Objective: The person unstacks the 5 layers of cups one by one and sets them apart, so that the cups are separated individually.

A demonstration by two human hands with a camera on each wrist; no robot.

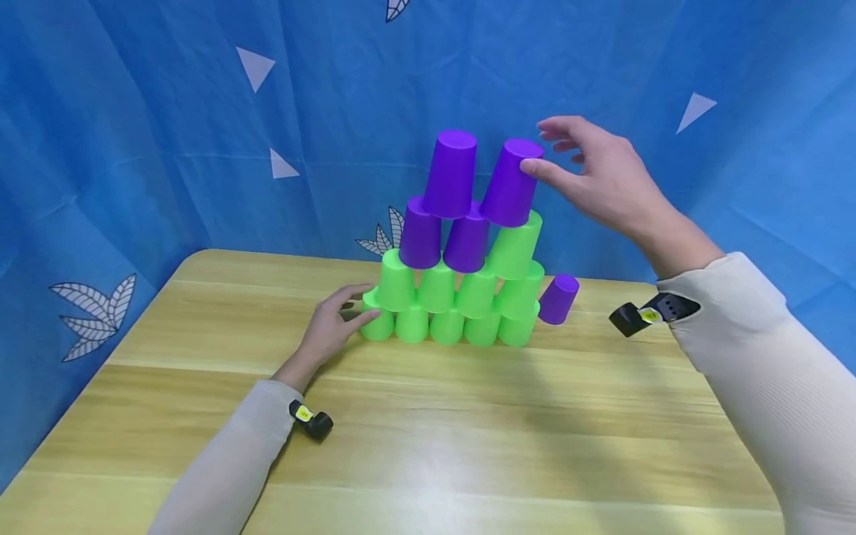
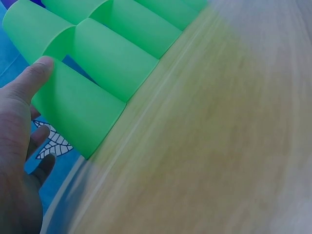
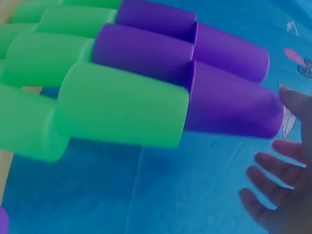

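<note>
Upside-down plastic cups stand stacked in tiers: green cups [image 1: 446, 327] below, then a tier with two purple cups [image 1: 420, 234] and one green cup [image 1: 515, 245]. Two more purple cups form the top, a left one [image 1: 451, 174] and a slightly tilted right one [image 1: 511, 186]. My right hand [image 1: 595, 171] is beside that right cup, fingers spread, thumb at its upper edge; in the right wrist view the fingers are apart from it. Down at the left end, my left hand [image 1: 329, 327] rests its thumb against the outermost bottom green cup [image 2: 80, 109], its other fingers loosely spread behind.
A single purple cup [image 1: 559, 299] is on the wooden table [image 1: 401, 438], right of the stack. Behind the table hangs a blue cloth [image 1: 200, 148] with white triangles and leaf prints. Both wrists carry black strapped cameras.
</note>
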